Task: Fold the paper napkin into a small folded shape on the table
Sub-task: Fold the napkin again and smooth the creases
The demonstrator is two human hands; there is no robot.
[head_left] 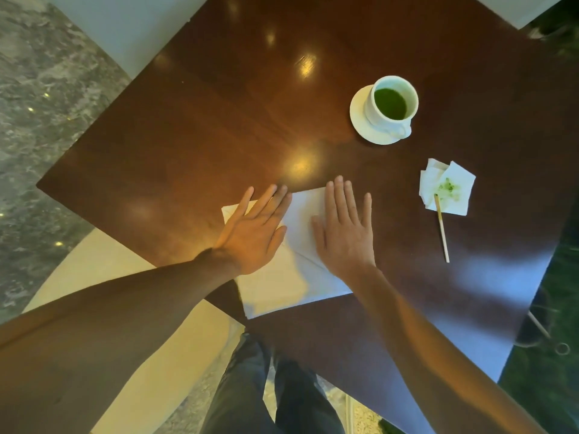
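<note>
A white paper napkin (pixel 275 286) lies spread flat near the front corner of the dark wooden table (pixel 194 142). A diagonal crease runs across its middle. My left hand (pixel 253 233) rests flat on the napkin's left part, fingers straight and slightly apart. On the right part my right hand (pixel 346 230) presses down flat too, fingers spread. Neither hand grips anything. Both hands cover much of the napkin's far half.
A white cup of green drink (pixel 393 103) stands on a saucer (pixel 358 119) at the back right. Right of my hands lies a crumpled, green-stained napkin (pixel 448 189) with a wooden stirrer (pixel 442 230). The table edge runs just below the napkin, above my legs.
</note>
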